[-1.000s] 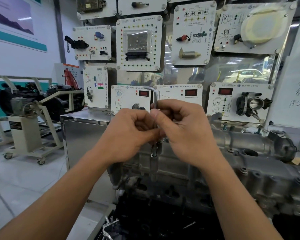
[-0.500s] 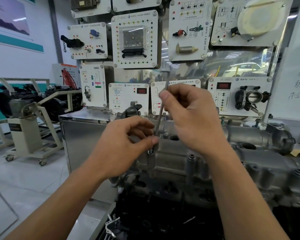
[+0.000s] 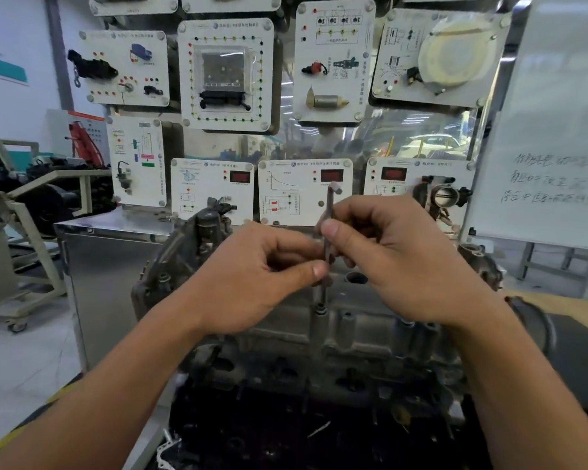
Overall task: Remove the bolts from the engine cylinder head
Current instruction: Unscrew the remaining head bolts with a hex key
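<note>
A grey metal cylinder head (image 3: 353, 337) lies across the lower middle of the view. A long thin bolt (image 3: 328, 215) stands upright out of a hole near the head's front edge, its hex head at the top. My left hand (image 3: 258, 283) pinches the bolt's shaft low down between thumb and fingers. My right hand (image 3: 398, 262) pinches the shaft higher up with thumb and forefinger. The bolt's lower end (image 3: 320, 305) sits just above a sleeve on the head. Other bolt holes (image 3: 355, 278) show beside my right hand.
A wall of white training panels (image 3: 224, 76) with car parts stands close behind the engine. A whiteboard (image 3: 554, 130) is at the right. A steel cabinet (image 3: 109, 266) and a wheeled engine stand (image 3: 24, 232) are at the left. Dark engine parts (image 3: 286, 435) lie below.
Both hands have lifted the bolt upward out of its hole; more shaft shows now. The view has moved closer to the engine.
</note>
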Demonstrator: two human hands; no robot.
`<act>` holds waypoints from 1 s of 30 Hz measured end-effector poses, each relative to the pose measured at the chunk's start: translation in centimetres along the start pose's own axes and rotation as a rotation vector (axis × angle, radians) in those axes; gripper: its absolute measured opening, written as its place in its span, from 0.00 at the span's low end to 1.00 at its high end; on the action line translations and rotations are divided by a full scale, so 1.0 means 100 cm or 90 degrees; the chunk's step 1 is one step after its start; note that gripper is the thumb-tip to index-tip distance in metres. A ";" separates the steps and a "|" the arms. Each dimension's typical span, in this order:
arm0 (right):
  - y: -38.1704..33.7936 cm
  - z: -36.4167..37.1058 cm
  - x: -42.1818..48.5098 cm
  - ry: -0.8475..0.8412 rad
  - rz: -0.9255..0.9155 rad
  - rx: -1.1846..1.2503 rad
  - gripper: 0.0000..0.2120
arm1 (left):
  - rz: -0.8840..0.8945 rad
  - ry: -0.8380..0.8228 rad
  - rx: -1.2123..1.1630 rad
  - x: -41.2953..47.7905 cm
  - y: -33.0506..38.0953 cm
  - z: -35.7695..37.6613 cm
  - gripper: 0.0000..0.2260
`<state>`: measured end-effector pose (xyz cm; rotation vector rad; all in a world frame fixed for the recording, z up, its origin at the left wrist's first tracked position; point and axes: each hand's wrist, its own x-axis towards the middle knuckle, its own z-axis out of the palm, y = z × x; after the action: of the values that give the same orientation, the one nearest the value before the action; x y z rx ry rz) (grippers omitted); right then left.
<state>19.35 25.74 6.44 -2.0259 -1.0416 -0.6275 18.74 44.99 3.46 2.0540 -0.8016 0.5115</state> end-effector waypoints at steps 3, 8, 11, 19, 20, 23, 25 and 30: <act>0.003 0.004 -0.003 0.002 -0.003 0.016 0.09 | -0.006 -0.023 0.017 0.001 0.000 0.000 0.06; 0.006 0.006 -0.005 -0.001 -0.008 0.051 0.08 | -0.003 -0.004 0.018 0.000 0.000 0.003 0.05; 0.008 0.007 -0.004 0.006 -0.004 0.059 0.07 | -0.006 0.006 0.020 0.001 0.001 0.005 0.05; 0.010 0.020 -0.004 0.158 0.010 0.173 0.09 | -0.013 0.060 0.041 0.000 0.005 0.013 0.04; 0.010 0.025 -0.004 0.196 0.017 0.188 0.10 | -0.012 0.068 0.043 -0.001 0.006 0.015 0.03; 0.009 0.036 -0.003 0.232 0.011 0.180 0.12 | -0.005 0.093 0.047 -0.003 0.008 0.016 0.03; 0.009 0.038 -0.002 0.204 -0.009 0.180 0.13 | -0.007 0.100 0.043 -0.003 0.009 0.016 0.05; 0.016 0.028 0.000 0.143 -0.027 0.214 0.14 | -0.041 0.077 0.068 -0.002 0.015 0.017 0.05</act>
<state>20.91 27.36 4.09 -1.6072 -0.9840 -0.6388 17.69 43.00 3.27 2.1171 -0.6464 0.6475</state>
